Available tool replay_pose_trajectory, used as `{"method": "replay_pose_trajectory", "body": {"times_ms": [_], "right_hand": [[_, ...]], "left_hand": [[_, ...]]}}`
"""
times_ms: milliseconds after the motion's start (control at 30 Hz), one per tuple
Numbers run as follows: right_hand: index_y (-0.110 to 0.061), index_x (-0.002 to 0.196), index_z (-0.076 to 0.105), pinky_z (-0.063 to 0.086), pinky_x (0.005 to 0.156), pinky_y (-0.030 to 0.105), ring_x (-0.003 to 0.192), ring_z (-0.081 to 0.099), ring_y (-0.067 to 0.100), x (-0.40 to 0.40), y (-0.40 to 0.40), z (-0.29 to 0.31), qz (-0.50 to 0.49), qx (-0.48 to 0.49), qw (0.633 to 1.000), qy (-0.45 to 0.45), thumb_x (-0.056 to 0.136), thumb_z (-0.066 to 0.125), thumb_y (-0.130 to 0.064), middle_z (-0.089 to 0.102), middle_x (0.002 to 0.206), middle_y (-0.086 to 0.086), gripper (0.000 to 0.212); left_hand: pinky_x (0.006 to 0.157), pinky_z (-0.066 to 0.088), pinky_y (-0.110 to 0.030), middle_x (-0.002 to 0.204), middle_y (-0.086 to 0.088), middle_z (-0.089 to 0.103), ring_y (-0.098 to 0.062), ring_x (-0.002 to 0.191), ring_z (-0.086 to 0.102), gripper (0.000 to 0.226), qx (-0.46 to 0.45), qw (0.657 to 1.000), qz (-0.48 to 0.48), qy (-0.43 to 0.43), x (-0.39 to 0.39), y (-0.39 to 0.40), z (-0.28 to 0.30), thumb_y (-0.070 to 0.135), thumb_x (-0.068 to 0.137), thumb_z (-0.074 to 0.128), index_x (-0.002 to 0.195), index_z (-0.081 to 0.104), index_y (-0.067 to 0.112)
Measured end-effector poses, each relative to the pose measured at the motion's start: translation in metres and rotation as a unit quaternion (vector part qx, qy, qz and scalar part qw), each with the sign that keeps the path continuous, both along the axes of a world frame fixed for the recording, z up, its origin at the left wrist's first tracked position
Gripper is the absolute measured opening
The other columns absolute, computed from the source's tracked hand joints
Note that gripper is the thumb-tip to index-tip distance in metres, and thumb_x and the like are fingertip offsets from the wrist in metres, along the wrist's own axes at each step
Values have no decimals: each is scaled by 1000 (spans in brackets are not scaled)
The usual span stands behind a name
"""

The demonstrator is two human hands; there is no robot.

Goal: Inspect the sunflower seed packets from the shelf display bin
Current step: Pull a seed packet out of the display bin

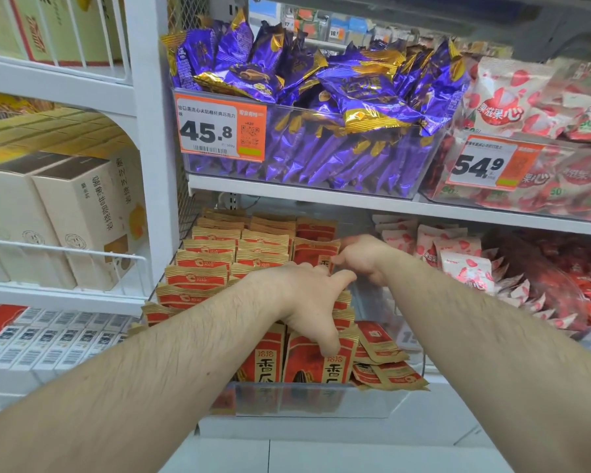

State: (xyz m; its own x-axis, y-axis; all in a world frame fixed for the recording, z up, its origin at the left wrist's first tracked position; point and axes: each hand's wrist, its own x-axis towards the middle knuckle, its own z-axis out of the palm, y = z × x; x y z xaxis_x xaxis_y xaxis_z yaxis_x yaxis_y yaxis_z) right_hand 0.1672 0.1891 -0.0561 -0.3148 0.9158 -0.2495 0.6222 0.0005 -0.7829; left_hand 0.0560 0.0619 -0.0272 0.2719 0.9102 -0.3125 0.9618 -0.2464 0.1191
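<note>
Seed packets possibly under purple sweets

White shelf, clear bins of purple and strawberry sweets
</note>
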Motion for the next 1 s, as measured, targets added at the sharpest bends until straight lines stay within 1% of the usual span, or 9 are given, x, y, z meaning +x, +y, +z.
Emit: {"method": "replay_pose_trajectory", "body": {"times_ms": [67, 200, 267, 400, 533, 733, 833, 900, 1000], "right_hand": [[-3, 108, 71, 47, 78, 25, 88, 60, 16, -1, -6, 0, 4, 41, 999, -19, 95, 61, -5, 68, 97, 4, 17], [-19, 63, 58, 34, 64, 24, 77, 50, 20, 3, -16, 7, -24, 212, 973, -85, 96, 60, -18, 52, 63, -5, 33], [-22, 61, 56, 32, 67, 23, 77, 52, 20, 10, -22, 14, -44, 255, 964, -67, 96, 58, -19, 55, 65, -6, 35], [-23, 93, 76, 44, 72, 25, 77, 62, 16, 29, -38, 25, -50, 295, 954, -24, 96, 57, -17, 63, 68, -12, 20], [-29, 76, 69, 58, 84, 43, 80, 71, 16, 44, -52, 30, -110, 281, 950, 83, 95, 58, -18, 71, 72, -10, 25], [-28, 72, 65, 58, 80, 44, 76, 72, 19, 54, -75, 42, -186, 255, 932, 179, 96, 56, -19, 72, 68, -3, 28], [-28, 78, 65, 55, 70, 38, 72, 72, 21, 64, -86, 44, -230, 254, 908, 242, 98, 54, -15, 72, 67, 0, 26], [-27, 79, 66, 58, 72, 38, 71, 71, 21, 71, -93, 43, -247, 255, 895, 269, 98, 53, -13, 69, 67, 1, 27], [-26, 78, 66, 59, 76, 39, 70, 69, 17, 78, -99, 40, -263, 242, 894, 271, 98, 53, -13, 69, 68, 3, 27]], "left_hand": [[104, 41, -48, 149, -5, 34, -28, 131, 36, 115, 2, 1000, 4, -1, 0, 1, 1, 55, 65, 74, 153, 1, 40], [100, 45, -47, 142, -5, 40, -26, 124, 41, 115, 10, 1000, 14, -5, -1, 2, -1, 54, 64, 74, 153, 3, 39], [99, 46, -47, 144, -5, 39, -27, 126, 41, 114, 5, 1000, 20, -8, -1, 2, -1, 54, 64, 75, 152, 4, 40], [98, 48, -47, 145, -6, 38, -26, 125, 43, 114, -7, 1000, 23, -7, 0, 2, 3, 52, 64, 77, 152, 4, 40], [97, 49, -46, 145, -6, 39, -26, 122, 46, 115, -15, 1000, 24, -2, 2, 3, 5, 51, 65, 78, 152, 4, 41], [109, 39, -48, 156, -4, 30, -26, 137, 39, 117, -56, 997, 36, -38, -1, 6, 9, 62, 64, 78, 152, 4, 41], [119, 23, -48, 163, 0, 20, -23, 147, 26, 102, -118, 981, 68, -140, -5, 7, 15, 78, 76, 56, 155, 7, 35], [120, 18, -42, 162, 0, 23, -22, 148, 24, 78, -103, 975, 98, -172, -2, 14, 20, 69, 94, 32, 156, 16, 23], [100, 37, -32, 144, -8, 51, -25, 131, 47, 52, -4, 982, 141, -128, 1, 32, 23, 42, 107, 28, 139, 51, 8]]}}
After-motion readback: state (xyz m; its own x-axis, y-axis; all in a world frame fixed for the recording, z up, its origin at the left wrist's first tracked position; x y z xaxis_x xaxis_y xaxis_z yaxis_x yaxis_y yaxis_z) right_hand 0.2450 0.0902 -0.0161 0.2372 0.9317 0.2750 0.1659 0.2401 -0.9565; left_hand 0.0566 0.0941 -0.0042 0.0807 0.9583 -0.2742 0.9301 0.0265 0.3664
